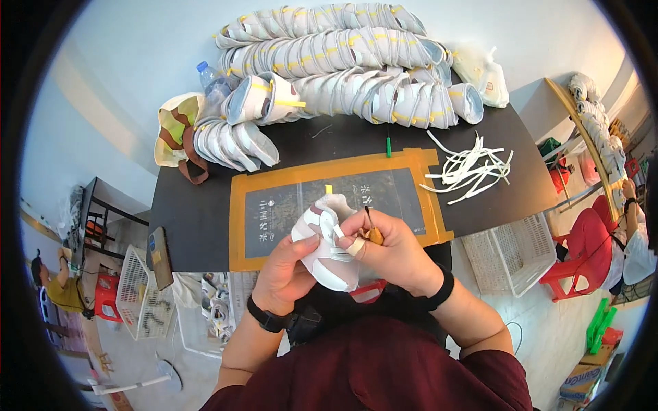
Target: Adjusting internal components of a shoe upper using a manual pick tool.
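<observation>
Fingers of left hand clasp pale shoe upper, raised over orange-taped mat's near edge | right hand: fingers pinch wooden-handled tool at shoe's throat | white laces right of mat | stacked uppers beyond.

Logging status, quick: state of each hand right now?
Left hand: closed, holding the pale shoe upper.
Right hand: closed, holding a small wooden-handled tool.

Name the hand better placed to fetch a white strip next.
Probably the right hand: it's nearer the white strips, though it holds a brown-handled tool; the left hand holds the pale shoe upper.
</observation>
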Action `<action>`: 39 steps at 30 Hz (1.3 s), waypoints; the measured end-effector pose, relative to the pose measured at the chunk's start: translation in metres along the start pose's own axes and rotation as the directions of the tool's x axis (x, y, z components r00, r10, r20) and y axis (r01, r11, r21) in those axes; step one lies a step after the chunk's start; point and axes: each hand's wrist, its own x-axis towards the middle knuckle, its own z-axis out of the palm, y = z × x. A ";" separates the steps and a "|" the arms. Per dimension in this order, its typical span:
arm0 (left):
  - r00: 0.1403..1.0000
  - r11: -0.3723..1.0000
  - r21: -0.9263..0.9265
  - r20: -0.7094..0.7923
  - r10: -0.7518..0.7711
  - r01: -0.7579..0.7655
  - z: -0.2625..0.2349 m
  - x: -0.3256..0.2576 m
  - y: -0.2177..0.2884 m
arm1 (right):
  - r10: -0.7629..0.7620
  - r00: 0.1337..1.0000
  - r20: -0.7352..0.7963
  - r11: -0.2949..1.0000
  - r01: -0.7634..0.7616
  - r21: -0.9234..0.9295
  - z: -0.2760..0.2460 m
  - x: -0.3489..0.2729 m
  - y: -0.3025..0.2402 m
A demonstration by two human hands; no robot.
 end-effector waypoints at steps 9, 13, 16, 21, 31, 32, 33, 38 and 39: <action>0.986 0.991 0.131 -0.160 0.036 -0.015 0.009 0.006 0.003 | -0.184 0.981 -0.070 0.946 0.157 -0.284 -0.006 0.003 0.016; 0.968 0.960 0.276 -0.225 0.114 -0.049 0.000 0.009 0.000 | -0.265 0.960 -0.089 0.882 0.204 -0.424 -0.006 0.005 0.023; 0.959 0.946 0.324 -0.262 0.102 -0.012 -0.001 0.009 0.001 | -0.323 0.941 -0.099 0.856 0.245 -0.456 -0.005 0.007 0.028; 0.970 0.925 0.372 -0.189 0.151 -0.071 0.007 0.011 0.000 | -0.263 0.958 -0.115 0.874 0.186 -0.449 -0.005 0.006 0.022; 0.949 0.781 0.607 -0.132 0.286 -0.151 0.008 0.004 -0.003 | -0.312 0.944 -0.105 0.860 0.234 -0.453 -0.003 0.006 0.028; 0.949 0.780 0.608 -0.133 0.285 -0.148 0.008 0.004 -0.003 | -0.312 0.944 -0.107 0.862 0.234 -0.450 -0.002 0.007 0.030; 0.945 0.760 0.630 -0.123 0.303 -0.161 0.008 0.003 -0.004 | -0.313 0.944 -0.106 0.861 0.235 -0.452 -0.002 0.007 0.031; 0.924 0.704 0.683 -0.114 0.365 -0.194 0.012 0.005 -0.009 | -0.348 0.934 -0.083 0.843 0.272 -0.465 -0.002 0.006 0.028; 0.902 0.713 0.659 -0.122 0.414 -0.238 0.013 0.007 -0.010 | -0.311 0.941 -0.131 0.835 0.205 -0.511 -0.003 0.004 0.023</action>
